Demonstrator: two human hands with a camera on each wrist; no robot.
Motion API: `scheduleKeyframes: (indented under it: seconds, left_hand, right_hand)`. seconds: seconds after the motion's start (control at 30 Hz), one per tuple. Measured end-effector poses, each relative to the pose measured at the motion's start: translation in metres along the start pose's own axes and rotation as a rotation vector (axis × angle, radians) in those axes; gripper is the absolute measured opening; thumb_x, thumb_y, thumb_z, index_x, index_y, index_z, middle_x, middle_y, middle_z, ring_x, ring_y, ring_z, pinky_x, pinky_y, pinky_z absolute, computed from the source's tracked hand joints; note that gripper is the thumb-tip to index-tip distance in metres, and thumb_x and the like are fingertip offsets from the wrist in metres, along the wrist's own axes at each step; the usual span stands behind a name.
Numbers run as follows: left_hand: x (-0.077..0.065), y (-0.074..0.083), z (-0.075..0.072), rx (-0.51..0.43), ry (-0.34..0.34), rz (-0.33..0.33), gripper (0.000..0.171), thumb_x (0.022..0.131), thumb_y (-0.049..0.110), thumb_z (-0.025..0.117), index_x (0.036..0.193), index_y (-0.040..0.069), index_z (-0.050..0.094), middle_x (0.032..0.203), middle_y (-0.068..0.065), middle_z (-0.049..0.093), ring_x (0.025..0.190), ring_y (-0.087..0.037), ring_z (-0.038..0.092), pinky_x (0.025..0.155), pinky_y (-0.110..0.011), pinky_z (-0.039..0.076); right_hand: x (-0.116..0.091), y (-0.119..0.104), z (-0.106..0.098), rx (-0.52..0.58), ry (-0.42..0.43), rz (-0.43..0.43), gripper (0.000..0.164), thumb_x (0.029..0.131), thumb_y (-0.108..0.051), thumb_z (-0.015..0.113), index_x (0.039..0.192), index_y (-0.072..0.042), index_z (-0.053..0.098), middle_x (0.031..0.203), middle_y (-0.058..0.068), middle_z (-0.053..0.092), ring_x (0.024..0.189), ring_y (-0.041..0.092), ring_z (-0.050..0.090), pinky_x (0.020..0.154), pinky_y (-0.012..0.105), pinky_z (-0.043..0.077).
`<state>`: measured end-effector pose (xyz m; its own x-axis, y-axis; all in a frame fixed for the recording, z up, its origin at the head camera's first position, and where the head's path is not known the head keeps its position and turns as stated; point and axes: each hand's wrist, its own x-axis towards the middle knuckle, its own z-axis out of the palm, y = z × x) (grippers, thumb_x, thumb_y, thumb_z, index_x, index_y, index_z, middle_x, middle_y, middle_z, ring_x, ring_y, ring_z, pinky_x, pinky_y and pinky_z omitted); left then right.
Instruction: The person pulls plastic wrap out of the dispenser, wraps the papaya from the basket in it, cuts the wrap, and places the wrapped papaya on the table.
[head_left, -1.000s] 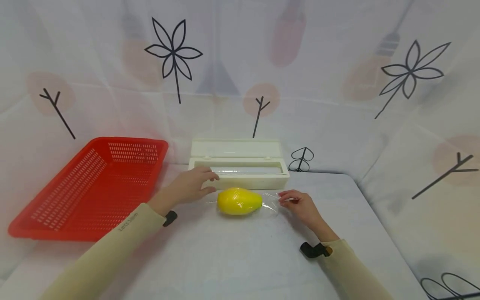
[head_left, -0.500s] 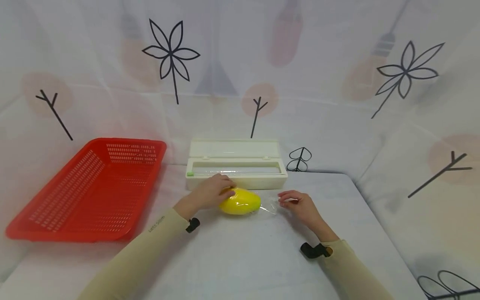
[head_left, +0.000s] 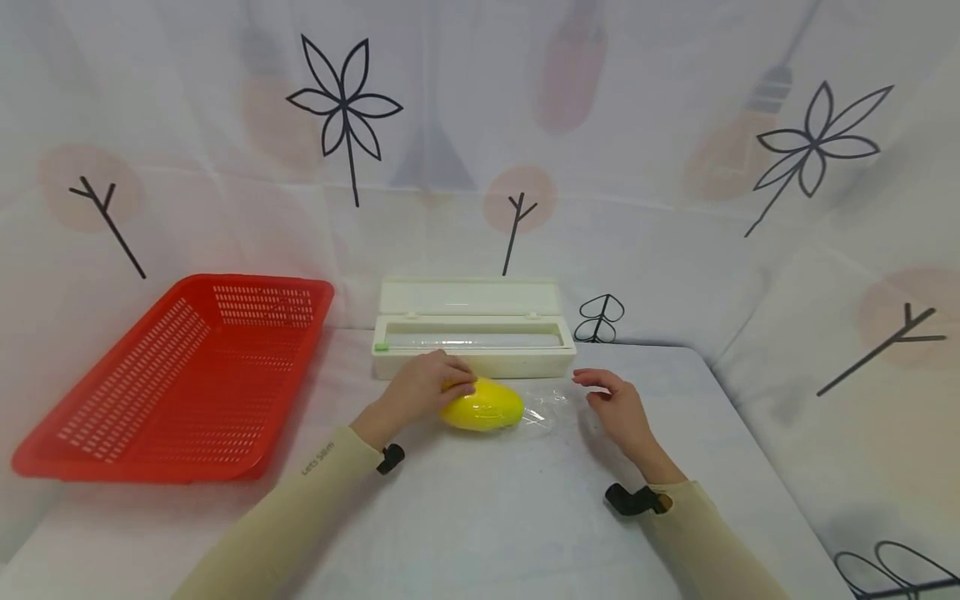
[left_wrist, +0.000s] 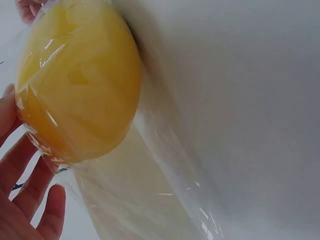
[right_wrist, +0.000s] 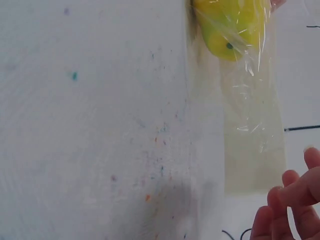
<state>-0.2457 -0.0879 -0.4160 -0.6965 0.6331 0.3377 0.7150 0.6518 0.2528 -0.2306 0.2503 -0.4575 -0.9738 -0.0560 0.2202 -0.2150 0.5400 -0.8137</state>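
Note:
A smooth yellow fruit (head_left: 491,406), tapering to a greenish tip with a dark dot, lies on the table wrapped in clear cling film (right_wrist: 252,107). The film reaches past both ends as loose flaps. My left hand (head_left: 422,390) holds the fruit's blunt left end between thumb and fingers; from its wrist view the fingers (left_wrist: 30,182) lie along the film-covered end. My right hand (head_left: 617,407) is just right of the film's right flap, fingers loosely bent with nothing in them. Behind the fruit stands the white cling film box (head_left: 480,364), lid raised, a film roll (head_left: 472,341) inside.
To the left is a large red plastic basket (head_left: 217,383) with slotted walls. A small green slider (head_left: 381,347) sits at the left of the box's front edge. A patterned cloth backdrop (head_left: 645,250) rises behind the white table (head_left: 480,517).
My left hand has moved right from beside the box onto the fruit's left end. My right hand has released the film's right flap and drawn slightly up and to the right.

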Motion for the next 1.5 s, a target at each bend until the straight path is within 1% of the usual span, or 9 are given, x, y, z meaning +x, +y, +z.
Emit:
scheduleKeyframes:
  seconds: [0.1, 0.2, 0.33, 0.47, 0.63, 1.07, 1.17, 1.37, 1.5]
  left_hand:
    - [-0.002, 0.002, 0.001, -0.016, 0.037, 0.008, 0.023, 0.093, 0.028, 0.072, 0.109, 0.014, 0.078, 0.109, 0.002, 0.071, 0.100, -0.019, 0.062, 0.088, -0.032, 0.052]
    - [-0.005, 0.003, 0.003, -0.031, 0.072, -0.004, 0.024, 0.093, 0.028, 0.073, 0.111, 0.014, 0.076, 0.109, 0.002, 0.071, 0.101, -0.018, 0.063, 0.091, -0.033, 0.052]
    - [-0.009, 0.002, 0.007, -0.032, 0.107, 0.002, 0.020, 0.092, 0.028, 0.073, 0.108, 0.015, 0.075, 0.107, 0.003, 0.072, 0.102, -0.017, 0.064, 0.095, -0.033, 0.051]
    - [-0.013, 0.000, 0.008, -0.031, 0.137, 0.036, 0.017, 0.091, 0.025, 0.074, 0.103, 0.014, 0.078, 0.106, 0.001, 0.073, 0.102, -0.019, 0.065, 0.095, -0.036, 0.051]
    - [-0.018, -0.001, 0.008, -0.010, 0.135, 0.028, 0.021, 0.092, 0.026, 0.073, 0.108, 0.014, 0.079, 0.111, 0.000, 0.072, 0.106, -0.020, 0.063, 0.098, -0.036, 0.050]
    - [-0.028, -0.008, 0.008, -0.019, 0.109, -0.033, 0.034, 0.093, 0.032, 0.071, 0.119, 0.010, 0.074, 0.119, -0.001, 0.071, 0.111, -0.021, 0.064, 0.098, -0.037, 0.050]
    - [-0.029, -0.006, 0.007, 0.027, 0.102, 0.005, 0.039, 0.093, 0.037, 0.070, 0.120, 0.009, 0.073, 0.120, -0.003, 0.070, 0.112, -0.022, 0.063, 0.099, -0.038, 0.049]
    - [-0.027, 0.001, 0.008, 0.081, 0.174, 0.116, 0.045, 0.088, 0.039, 0.075, 0.123, 0.011, 0.071, 0.129, -0.005, 0.066, 0.119, -0.024, 0.058, 0.104, -0.041, 0.045]
    - [-0.025, 0.010, 0.011, 0.104, 0.121, 0.135, 0.057, 0.082, 0.043, 0.081, 0.130, 0.015, 0.067, 0.139, -0.007, 0.058, 0.126, -0.029, 0.052, 0.104, -0.047, 0.044]
  right_hand:
    - [0.000, -0.007, 0.005, -0.011, 0.046, -0.058, 0.032, 0.091, 0.013, 0.053, 0.111, -0.004, 0.070, 0.122, 0.009, 0.067, 0.113, 0.025, 0.059, 0.088, 0.021, 0.051]
    - [-0.001, -0.018, 0.016, -0.051, 0.029, -0.188, 0.027, 0.090, 0.009, 0.063, 0.111, -0.005, 0.071, 0.120, 0.009, 0.067, 0.111, 0.026, 0.061, 0.090, 0.036, 0.055]
    - [-0.002, -0.032, 0.035, -0.115, -0.052, -0.368, 0.032, 0.086, 0.000, 0.075, 0.117, -0.006, 0.071, 0.125, 0.008, 0.065, 0.117, 0.029, 0.058, 0.095, 0.051, 0.051]
    - [0.000, -0.042, 0.051, -0.165, -0.149, -0.468, 0.044, 0.081, -0.006, 0.082, 0.124, -0.006, 0.069, 0.134, 0.009, 0.061, 0.124, 0.031, 0.054, 0.101, 0.051, 0.047]
    - [0.000, -0.047, 0.062, -0.189, -0.199, -0.470, 0.043, 0.079, -0.008, 0.083, 0.121, -0.007, 0.071, 0.127, 0.007, 0.066, 0.118, 0.029, 0.059, 0.100, 0.047, 0.048]
    - [-0.001, -0.046, 0.069, -0.149, -0.147, -0.430, 0.039, 0.078, -0.009, 0.083, 0.116, -0.009, 0.075, 0.119, 0.002, 0.071, 0.112, 0.023, 0.065, 0.096, 0.042, 0.052]
    - [-0.002, -0.047, 0.069, -0.164, -0.141, -0.422, 0.038, 0.077, -0.009, 0.083, 0.115, -0.009, 0.075, 0.118, 0.002, 0.071, 0.112, 0.024, 0.066, 0.095, 0.042, 0.052]
    - [-0.006, -0.050, 0.067, -0.212, -0.143, -0.380, 0.034, 0.078, -0.009, 0.084, 0.111, -0.008, 0.076, 0.117, 0.003, 0.072, 0.111, 0.025, 0.066, 0.096, 0.045, 0.051]
    - [-0.009, -0.051, 0.065, -0.228, -0.170, -0.365, 0.034, 0.080, -0.011, 0.083, 0.113, -0.008, 0.075, 0.120, 0.004, 0.070, 0.114, 0.026, 0.064, 0.098, 0.047, 0.050]
